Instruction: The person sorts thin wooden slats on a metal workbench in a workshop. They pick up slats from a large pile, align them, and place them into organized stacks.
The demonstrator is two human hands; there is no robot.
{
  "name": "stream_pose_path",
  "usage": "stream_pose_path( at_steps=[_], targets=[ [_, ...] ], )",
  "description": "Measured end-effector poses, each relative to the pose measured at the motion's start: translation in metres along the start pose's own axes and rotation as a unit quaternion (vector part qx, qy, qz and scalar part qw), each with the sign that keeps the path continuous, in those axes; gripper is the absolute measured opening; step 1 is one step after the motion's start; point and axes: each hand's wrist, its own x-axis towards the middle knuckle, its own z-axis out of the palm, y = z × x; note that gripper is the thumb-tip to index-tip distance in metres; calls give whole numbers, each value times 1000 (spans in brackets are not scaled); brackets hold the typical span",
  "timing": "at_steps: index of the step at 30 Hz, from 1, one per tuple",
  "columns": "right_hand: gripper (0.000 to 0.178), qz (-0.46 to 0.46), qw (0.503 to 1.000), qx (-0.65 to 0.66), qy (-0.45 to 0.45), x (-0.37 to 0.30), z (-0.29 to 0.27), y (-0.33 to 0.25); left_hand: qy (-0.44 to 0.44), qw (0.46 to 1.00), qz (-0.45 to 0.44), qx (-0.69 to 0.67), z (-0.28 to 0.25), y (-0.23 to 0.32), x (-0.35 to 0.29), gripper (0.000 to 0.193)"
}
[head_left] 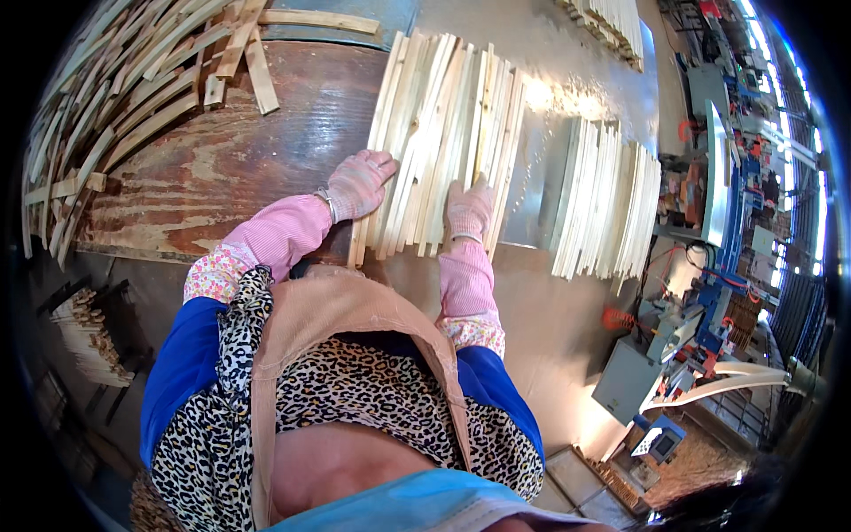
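Observation:
A broad row of long, pale wooden strips lies side by side in front of me, its strips pointing away from me. My left hand, in a pinkish work glove, rests against the row's left edge with its fingers stretched over the outer strips. Farther right, my right hand, gloved the same way, is on the near part of the row. Its thumb and fingers close about one or more strips there; exactly how many is hidden. Pink sleeve covers reach up both forearms.
A big heap of loose strips covers the far left of the brown wooden board. Another row of strips lies to the right, and a stack sits far right. Machinery stands along the right; more bundled strips are lower left.

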Motion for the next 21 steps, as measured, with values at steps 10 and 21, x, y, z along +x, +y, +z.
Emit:
stream_pose_path(
  at_steps=[10, 21],
  targets=[
    [81, -94, 981, 82, 147, -24, -11, -30, 148, 982, -63, -103, 5, -38, -69, 51],
    [49, -384, 896, 220, -27, -135, 22, -189, 322, 895, -295, 90, -110, -230, -30, 65]
  ],
)
